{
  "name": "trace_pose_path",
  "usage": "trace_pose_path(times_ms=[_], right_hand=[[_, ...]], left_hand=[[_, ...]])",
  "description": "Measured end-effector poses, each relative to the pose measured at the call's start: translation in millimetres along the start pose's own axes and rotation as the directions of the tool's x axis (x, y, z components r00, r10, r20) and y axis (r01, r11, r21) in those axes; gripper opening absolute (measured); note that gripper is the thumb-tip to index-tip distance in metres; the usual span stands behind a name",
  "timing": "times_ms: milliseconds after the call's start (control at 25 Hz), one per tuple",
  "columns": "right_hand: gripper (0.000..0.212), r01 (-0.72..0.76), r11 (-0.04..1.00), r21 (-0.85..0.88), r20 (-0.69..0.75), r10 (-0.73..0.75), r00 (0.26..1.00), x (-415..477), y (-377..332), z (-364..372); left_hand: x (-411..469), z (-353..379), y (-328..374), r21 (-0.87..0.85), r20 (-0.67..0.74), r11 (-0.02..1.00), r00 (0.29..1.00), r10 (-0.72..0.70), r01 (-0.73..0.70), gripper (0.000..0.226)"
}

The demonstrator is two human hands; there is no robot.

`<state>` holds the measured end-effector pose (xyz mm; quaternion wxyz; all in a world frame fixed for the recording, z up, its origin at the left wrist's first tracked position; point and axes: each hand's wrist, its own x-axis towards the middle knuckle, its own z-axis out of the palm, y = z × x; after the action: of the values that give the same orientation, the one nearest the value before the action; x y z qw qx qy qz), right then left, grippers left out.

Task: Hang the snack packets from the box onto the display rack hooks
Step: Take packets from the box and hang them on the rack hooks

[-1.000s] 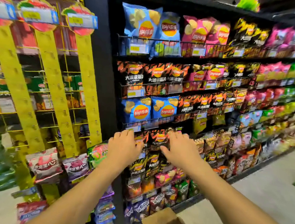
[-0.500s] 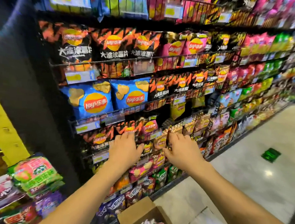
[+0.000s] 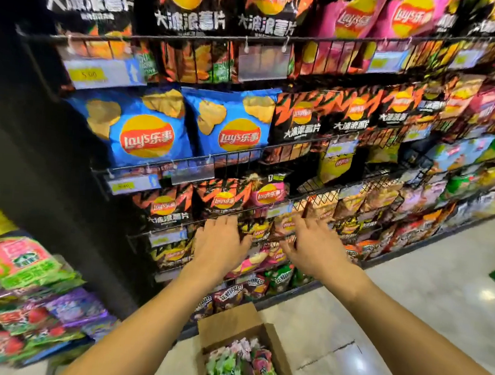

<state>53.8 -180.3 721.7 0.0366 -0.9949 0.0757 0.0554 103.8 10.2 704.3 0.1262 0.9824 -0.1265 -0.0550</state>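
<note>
A shop aisle with a pale tiled floor (image 3: pixel 409 303) runs along a tall wire display rack (image 3: pixel 281 39) crowded with crisp bags (image 3: pixel 150 132). We see both hands reaching to one of its lower rails: the left hand (image 3: pixel 221 243) lies with straight fingers against small dark packets (image 3: pixel 256 228) there, and the right hand (image 3: pixel 317 249) just beside it has its fingers spread and loose. Neither grips anything that we can make out. The cardboard box (image 3: pixel 231 319) stands open on the floor at the rack's foot, below the hands, and the snack packets (image 3: pixel 239 367) — green and pink — lie heaped inside it.
</note>
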Motion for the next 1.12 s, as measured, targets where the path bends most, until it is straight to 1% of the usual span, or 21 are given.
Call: trace_pose_path(times_ms=[120, 240, 320, 480, 600, 680, 800, 1000, 1120], right_hand=[[0.071, 0.078, 0.997, 0.029, 0.076, -0.08, 0.994, 24.6, 9.9, 25.6], [0.067, 0.167, 0.985, 0.036, 0.129, -0.171, 0.977, 42.3, 21.2, 58.7], [0.063, 0.211, 0.977, 0.024, 0.197, -0.212, 0.957, 53.6, 25.7, 82.5], [0.057, 0.276, 0.961, 0.03, 0.301, -0.272, 0.914, 68.0, 28.7, 133.5], [0.06, 0.273, 0.96, 0.057, 0.415, -0.272, 0.868, 70.8, 26.8, 188.6], [0.061, 0.259, 0.963, 0.078, 0.445, -0.266, 0.855, 71.0, 26.9, 232.0], [0.061, 0.237, 0.967, 0.088, 0.514, -0.248, 0.821, 65.5, 31.5, 290.6], [0.055, 0.167, 0.981, 0.098, 0.607, -0.192, 0.771, 55.4, 43.3, 403.3], [0.05, 0.113, 0.986, 0.126, 0.66, -0.168, 0.732, 47.1, 53.8, 471.5]], left_hand=[[7.2, 26.4, 1.9, -0.015, 0.024, 0.996, 0.996, -0.087, 0.088, 0.063], [10.9, 60.6, 4.1, -0.024, 0.086, 0.979, 0.976, -0.199, 0.202, 0.063], [9.4, 86.9, 1.3, -0.046, 0.134, 0.962, 0.956, -0.26, 0.269, 0.057], [4.0, 147.7, -7.9, -0.04, 0.247, 0.934, 0.909, -0.336, 0.356, 0.058], [-2.1, 208.9, -25.3, -0.032, 0.338, 0.905, 0.857, -0.39, 0.424, 0.061], [-8.1, 251.9, -40.5, -0.039, 0.376, 0.893, 0.834, -0.403, 0.449, 0.064], [-21.0, 306.3, -57.1, -0.046, 0.412, 0.872, 0.805, -0.427, 0.487, 0.059], [-32.0, 411.8, -79.0, -0.02, 0.512, 0.847, 0.733, -0.448, 0.532, 0.056], [-38.6, 475.5, -88.1, -0.004, 0.542, 0.835, 0.703, -0.461, 0.551, 0.059]])
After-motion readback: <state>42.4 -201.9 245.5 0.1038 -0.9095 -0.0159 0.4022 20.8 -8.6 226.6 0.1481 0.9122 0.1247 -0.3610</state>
